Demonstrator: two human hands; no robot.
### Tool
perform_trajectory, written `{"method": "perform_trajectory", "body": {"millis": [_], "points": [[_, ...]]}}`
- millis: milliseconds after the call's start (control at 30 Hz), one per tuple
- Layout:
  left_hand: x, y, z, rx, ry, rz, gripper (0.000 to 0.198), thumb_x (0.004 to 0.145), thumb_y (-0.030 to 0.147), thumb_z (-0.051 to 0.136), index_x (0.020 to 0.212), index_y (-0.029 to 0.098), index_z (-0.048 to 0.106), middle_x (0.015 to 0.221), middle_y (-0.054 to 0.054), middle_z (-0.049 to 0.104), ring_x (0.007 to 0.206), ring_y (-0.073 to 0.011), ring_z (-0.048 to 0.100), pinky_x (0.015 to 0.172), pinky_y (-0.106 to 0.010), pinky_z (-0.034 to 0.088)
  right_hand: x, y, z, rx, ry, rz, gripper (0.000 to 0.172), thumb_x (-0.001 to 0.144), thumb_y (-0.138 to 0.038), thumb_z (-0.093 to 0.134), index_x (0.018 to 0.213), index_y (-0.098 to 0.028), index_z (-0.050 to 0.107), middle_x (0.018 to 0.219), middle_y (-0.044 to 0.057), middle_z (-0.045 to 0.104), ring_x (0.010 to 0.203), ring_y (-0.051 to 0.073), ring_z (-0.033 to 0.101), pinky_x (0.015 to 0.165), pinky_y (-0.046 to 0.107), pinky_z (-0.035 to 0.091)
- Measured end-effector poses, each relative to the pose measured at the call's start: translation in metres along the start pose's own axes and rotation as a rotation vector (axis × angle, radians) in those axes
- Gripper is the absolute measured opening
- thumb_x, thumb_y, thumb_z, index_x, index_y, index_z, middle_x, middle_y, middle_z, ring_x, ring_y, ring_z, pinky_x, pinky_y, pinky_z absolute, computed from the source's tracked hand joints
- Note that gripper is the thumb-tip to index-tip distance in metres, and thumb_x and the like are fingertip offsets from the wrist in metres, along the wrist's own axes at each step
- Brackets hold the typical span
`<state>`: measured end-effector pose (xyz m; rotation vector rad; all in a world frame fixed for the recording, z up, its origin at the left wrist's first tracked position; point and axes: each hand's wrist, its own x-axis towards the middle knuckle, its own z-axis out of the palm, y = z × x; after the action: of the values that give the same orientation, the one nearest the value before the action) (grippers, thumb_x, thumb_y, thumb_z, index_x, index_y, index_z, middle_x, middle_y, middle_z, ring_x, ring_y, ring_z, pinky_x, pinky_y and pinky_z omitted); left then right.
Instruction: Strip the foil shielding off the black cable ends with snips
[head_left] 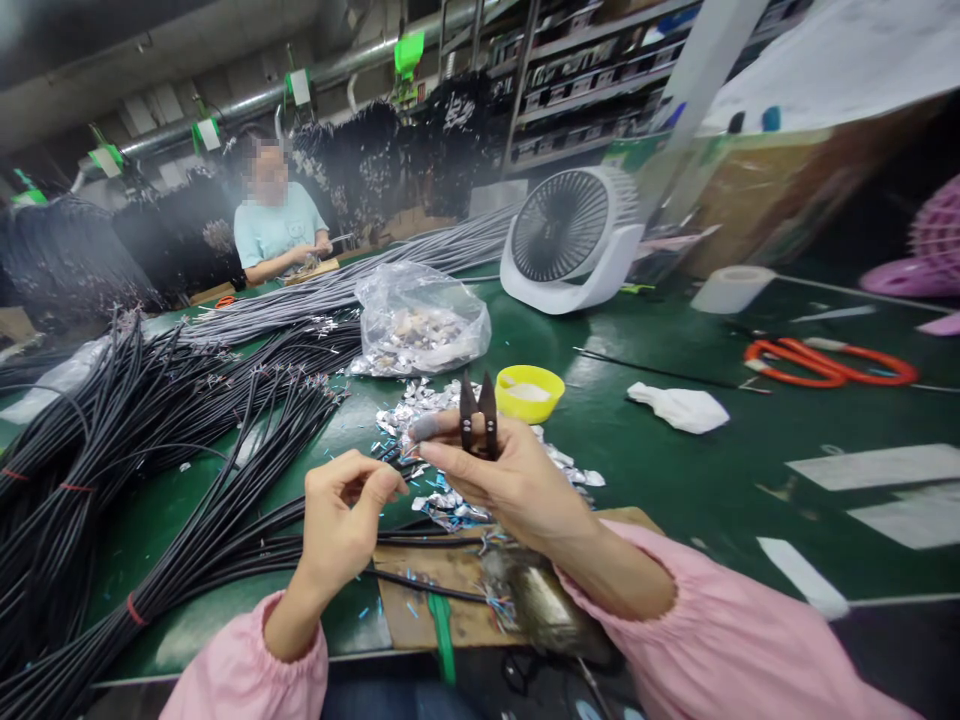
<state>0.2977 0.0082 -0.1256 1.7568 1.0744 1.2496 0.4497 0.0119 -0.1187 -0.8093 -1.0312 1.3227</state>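
Note:
My right hand point(517, 480) is closed around small black thread snips point(478, 415), their two blades pointing up and apart. A grey finger cot point(425, 428) covers its index fingertip, and the thumb and index finger pinch fine wire ends. My left hand point(345, 510) is closed just left of it, pinching what looks like a black cable end point(399, 464) mostly hidden by the fingers. Below the hands, black cables point(435, 587) with bared coloured wires lie across a wooden board point(405, 622). Foil scraps and blue bits point(420, 402) are heaped behind the hands.
Bundles of black cables point(225, 500) fill the left side. A plastic bag of scraps point(424, 325), a yellow bowl point(531, 395) and a white fan point(570, 240) stand beyond. Orange-handled scissors point(825, 362) and crumpled white tissue point(682, 407) lie right. Another person point(277, 230) sits across the table.

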Motion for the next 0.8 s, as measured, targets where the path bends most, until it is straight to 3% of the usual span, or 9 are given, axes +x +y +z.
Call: {"method": "perform_trajectory", "body": {"millis": [133, 233, 333, 400, 633, 700, 800], "points": [[0.000, 0.000, 0.001, -0.008, -0.002, -0.030, 0.030, 0.082, 0.032, 0.055, 0.060, 0.015, 0.064, 0.056, 0.000, 0.060, 0.049, -0.0094, 0.050, 0.046, -0.019, 0.035, -0.004, 0.004, 0.001, -0.268, 0.101, -0.240, 0.021, 0.065, -0.029, 0.072, 0.080, -0.015, 0.068, 0.062, 0.003, 0.067, 0.049, 0.013, 0.059, 0.042, 0.022, 0.046], [-0.001, -0.001, 0.003, 0.029, 0.031, -0.050, 0.029, 0.082, 0.032, 0.056, 0.060, 0.015, 0.064, 0.055, 0.000, 0.060, 0.049, -0.0099, 0.051, 0.045, -0.020, 0.035, -0.010, 0.010, -0.001, -0.627, 0.200, -0.600, 0.012, 0.074, -0.019, 0.064, 0.084, -0.019, 0.069, 0.068, 0.004, 0.070, 0.054, 0.015, 0.064, 0.046, 0.024, 0.050], [-0.002, -0.003, 0.005, 0.130, 0.119, -0.019, 0.025, 0.080, 0.032, 0.059, 0.062, 0.015, 0.065, 0.056, 0.000, 0.060, 0.050, -0.0107, 0.052, 0.047, -0.020, 0.036, -0.013, 0.016, -0.005, -0.909, 0.122, -1.021, 0.026, 0.078, -0.008, 0.058, 0.098, -0.022, 0.067, 0.065, 0.001, 0.069, 0.053, 0.014, 0.064, 0.049, 0.022, 0.050], [-0.003, -0.005, 0.006, 0.193, 0.166, 0.023, 0.022, 0.078, 0.032, 0.062, 0.063, 0.016, 0.065, 0.057, 0.000, 0.060, 0.052, -0.0110, 0.052, 0.049, -0.021, 0.037, -0.013, 0.018, -0.008, -0.980, 0.045, -1.150, 0.036, 0.079, -0.004, 0.055, 0.110, -0.022, 0.063, 0.063, 0.001, 0.069, 0.054, 0.014, 0.064, 0.049, 0.021, 0.050], [-0.005, -0.011, 0.013, 0.215, 0.242, 0.089, 0.020, 0.077, 0.032, 0.065, 0.063, 0.018, 0.063, 0.056, 0.002, 0.055, 0.050, -0.0097, 0.048, 0.049, -0.022, 0.036, -0.015, 0.020, -0.010, -1.023, 0.018, -1.203, 0.035, 0.082, -0.005, 0.053, 0.113, -0.020, 0.060, 0.081, 0.006, 0.072, 0.069, 0.017, 0.068, 0.060, 0.024, 0.054], [-0.005, -0.011, 0.013, 0.236, 0.269, 0.126, 0.018, 0.077, 0.030, 0.065, 0.064, 0.018, 0.062, 0.055, 0.003, 0.054, 0.049, -0.0094, 0.047, 0.048, -0.022, 0.035, -0.017, 0.020, -0.007, -0.992, 0.093, -1.128, 0.033, 0.079, -0.005, 0.056, 0.107, -0.020, 0.062, 0.073, 0.003, 0.071, 0.062, 0.015, 0.067, 0.057, 0.023, 0.053], [-0.004, -0.010, 0.011, 0.273, 0.297, 0.232, 0.014, 0.077, 0.024, 0.065, 0.065, 0.018, 0.062, 0.056, 0.003, 0.053, 0.051, -0.0087, 0.046, 0.048, -0.021, 0.034, -0.017, 0.015, 0.000, -0.872, 0.285, -0.893, 0.018, 0.078, -0.011, 0.060, 0.093, -0.020, 0.063, 0.069, 0.002, 0.070, 0.048, 0.012, 0.061, 0.049, 0.022, 0.051]]}}
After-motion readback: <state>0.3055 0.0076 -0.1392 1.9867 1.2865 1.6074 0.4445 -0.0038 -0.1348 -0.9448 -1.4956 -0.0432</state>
